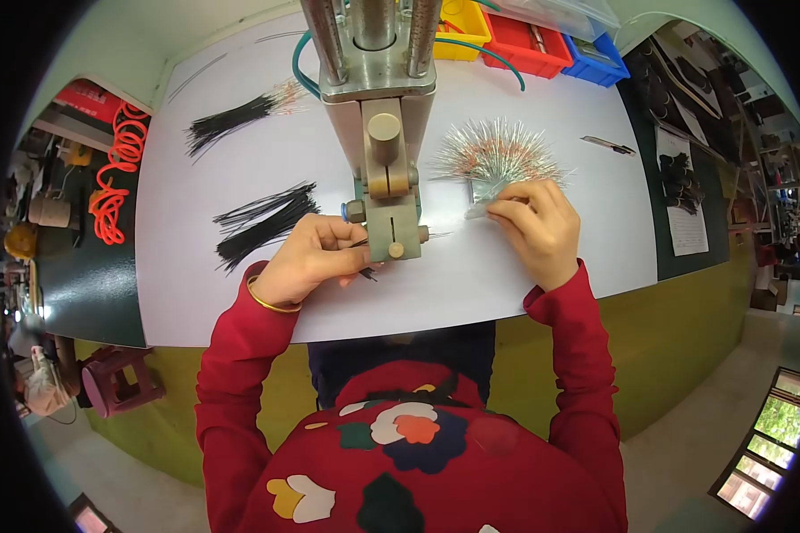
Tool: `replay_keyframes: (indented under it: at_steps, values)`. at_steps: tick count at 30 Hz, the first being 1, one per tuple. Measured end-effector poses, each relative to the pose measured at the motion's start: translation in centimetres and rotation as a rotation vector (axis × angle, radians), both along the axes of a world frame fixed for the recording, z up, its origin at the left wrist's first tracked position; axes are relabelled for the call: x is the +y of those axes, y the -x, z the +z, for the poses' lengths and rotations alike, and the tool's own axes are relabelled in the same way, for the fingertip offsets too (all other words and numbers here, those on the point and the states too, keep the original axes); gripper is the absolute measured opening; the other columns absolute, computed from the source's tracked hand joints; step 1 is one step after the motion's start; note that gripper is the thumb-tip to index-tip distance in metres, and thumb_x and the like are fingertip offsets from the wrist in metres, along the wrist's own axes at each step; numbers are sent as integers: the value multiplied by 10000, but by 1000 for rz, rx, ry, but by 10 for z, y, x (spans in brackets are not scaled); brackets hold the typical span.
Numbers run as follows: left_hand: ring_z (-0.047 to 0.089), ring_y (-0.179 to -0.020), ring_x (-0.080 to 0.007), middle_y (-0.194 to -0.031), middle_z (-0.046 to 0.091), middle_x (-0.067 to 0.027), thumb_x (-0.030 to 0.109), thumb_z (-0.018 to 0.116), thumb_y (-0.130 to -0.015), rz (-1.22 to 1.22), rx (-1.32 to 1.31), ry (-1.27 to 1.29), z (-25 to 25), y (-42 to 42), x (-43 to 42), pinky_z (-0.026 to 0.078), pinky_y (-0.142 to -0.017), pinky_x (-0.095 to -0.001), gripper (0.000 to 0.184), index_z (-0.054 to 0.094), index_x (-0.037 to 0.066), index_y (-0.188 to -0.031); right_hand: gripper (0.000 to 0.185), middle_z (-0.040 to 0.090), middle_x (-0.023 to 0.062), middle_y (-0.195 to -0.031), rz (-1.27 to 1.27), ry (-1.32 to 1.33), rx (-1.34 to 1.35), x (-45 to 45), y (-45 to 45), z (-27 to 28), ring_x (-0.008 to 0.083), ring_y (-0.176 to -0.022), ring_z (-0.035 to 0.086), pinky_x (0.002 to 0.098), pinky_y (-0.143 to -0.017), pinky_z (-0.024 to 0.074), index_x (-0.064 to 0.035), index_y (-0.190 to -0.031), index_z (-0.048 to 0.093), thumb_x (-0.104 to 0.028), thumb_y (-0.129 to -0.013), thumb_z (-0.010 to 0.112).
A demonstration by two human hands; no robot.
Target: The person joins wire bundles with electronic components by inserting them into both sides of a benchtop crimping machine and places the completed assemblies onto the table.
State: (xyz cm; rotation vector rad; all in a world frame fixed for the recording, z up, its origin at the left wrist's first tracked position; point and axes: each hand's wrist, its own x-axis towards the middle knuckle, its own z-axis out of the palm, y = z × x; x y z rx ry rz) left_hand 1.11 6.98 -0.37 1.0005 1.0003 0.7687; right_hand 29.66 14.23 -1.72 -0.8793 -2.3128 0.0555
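Note:
At the left side of the metal press (393,226), my left hand (316,253) pinches thin black wires, whose ends show just below the fingers. Fine wire tips stick out on the press's right side. My right hand (540,226) has its thumb and index finger closed at the lower end of a fanned bunch of silvery wires (502,153) with orange-red parts. Whether it grips a single piece there is too small to tell. Two bundles of black wires lie on the white table, one (267,222) beside my left hand and one (236,120) farther back.
Yellow (462,31), red (524,49) and blue (596,64) bins stand at the back right. A cutter knife (608,145) lies on the white tabletop (596,231). An orange coiled hose (116,178) hangs at the left; a purple stool (120,382) stands below.

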Motion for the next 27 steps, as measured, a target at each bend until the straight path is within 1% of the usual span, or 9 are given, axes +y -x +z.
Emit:
replay_keyframes:
  at_steps: [2,5,6,9,13,14,17,21,27]
  values:
    - [470,-520,-38,-692,623,-26,127,632,-804,11,-6,11,1,-1,0,368,-510,-179,175,667,-33,-864,144,624,36,-851,10,42,89,-1,-1,2,194,-754,575,291,-676,476,-58,-824,654,-18,-696,710]
    - [483,-529,-43,-692,617,-28,122,641,-801,28,-14,40,3,-2,-1,368,-510,-181,161,657,-35,-830,67,644,63,-877,-18,259,405,-4,-1,5,175,-789,588,267,-731,470,-25,-815,641,10,-761,660]
    - [484,-530,-44,-689,614,-29,119,643,-799,31,-10,46,3,-2,-1,368,-509,-182,161,655,-38,-828,67,644,63,-877,-14,259,403,-5,0,5,175,-789,588,267,-731,470,-25,-815,641,10,-761,660]
    - [486,-531,-48,-681,608,-31,113,647,-796,40,-5,57,3,-2,-1,368,-507,-183,160,651,-44,-824,33,641,80,-863,-84,564,761,-9,1,5,165,-816,594,261,-752,466,2,-799,630,27,-808,610]
    - [483,-532,-48,-672,597,-27,109,643,-799,19,12,54,2,0,0,367,-504,-184,157,647,-46,-821,16,619,77,-816,-130,826,935,-23,0,13,155,-773,576,256,-719,455,16,-808,626,15,-808,610]
    - [484,-533,-48,-670,595,-25,109,642,-798,12,19,45,4,-1,0,367,-503,-185,156,644,-46,-816,16,619,77,-816,-126,833,936,-26,2,14,155,-773,576,256,-719,455,16,-808,626,15,-808,610]
    - [485,-536,-47,-665,590,-22,108,642,-798,7,42,37,5,-1,-2,367,-502,-186,154,640,-45,-808,34,576,70,-749,54,693,291,-35,10,10,160,-695,538,261,-639,436,21,-806,613,-8,-797,630]
    - [493,-545,-46,-662,587,-21,106,643,-794,25,50,44,3,-2,-2,370,-503,-189,149,634,-42,-797,50,536,76,-704,181,697,142,-42,29,0,180,-636,495,277,-567,404,20,-799,607,-14,-784,639]
    - [505,-559,-50,-674,590,-22,96,643,-789,45,9,21,2,-2,-2,385,-523,-192,140,629,-43,-789,46,529,73,-686,183,677,161,-38,47,4,198,-618,495,291,-536,400,2,-788,620,-31,-776,651]
